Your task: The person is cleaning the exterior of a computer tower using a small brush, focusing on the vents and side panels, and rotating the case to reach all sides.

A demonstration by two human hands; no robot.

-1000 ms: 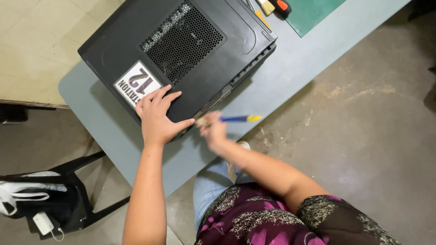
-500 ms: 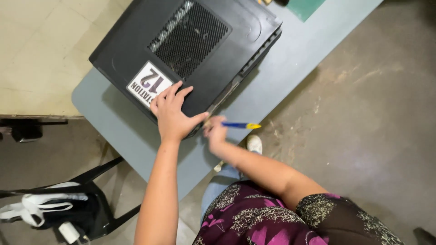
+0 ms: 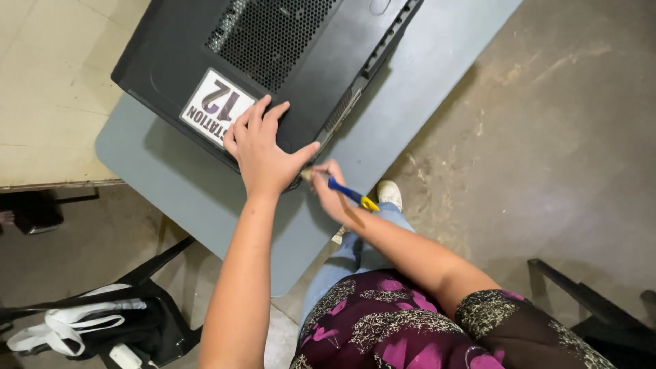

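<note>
Wearer: seated at the bench edge, dark floral top and blue jeans low in the view, both forearms reaching forward.
Right hand (image 3: 333,193): closed around a screwdriver (image 3: 350,195) with a blue handle and yellow end cap; the tip points at the near side edge of the case, under the left thumb, and the tip itself is hidden.
Left hand (image 3: 263,152): flat and open, fingers spread, palm pressing on the top panel of the computer case (image 3: 273,61); it grasps nothing, it only steadies.
Computer case: black desktop tower lying on its side, perforated vent panel facing up, a white label (image 3: 215,109) just beside the left fingertips; its near corner lies close to the front of the bench.
Bench (image 3: 437,82): grey-blue top carrying the case, with bare surface to the right of it.
Floor items: a black chair with a white strap and dark bag (image 3: 82,328) at lower left, another dark chair frame (image 3: 594,307) at lower right, a white shoe (image 3: 389,193) below the bench edge.
Risk, slip: the screwdriver tip works close to the left thumb; if it jumps off the fastener it could, in my judgement, strike the thumb.
Risk, shift: side pressure from the tool may push the case if the left palm eases off.
</note>
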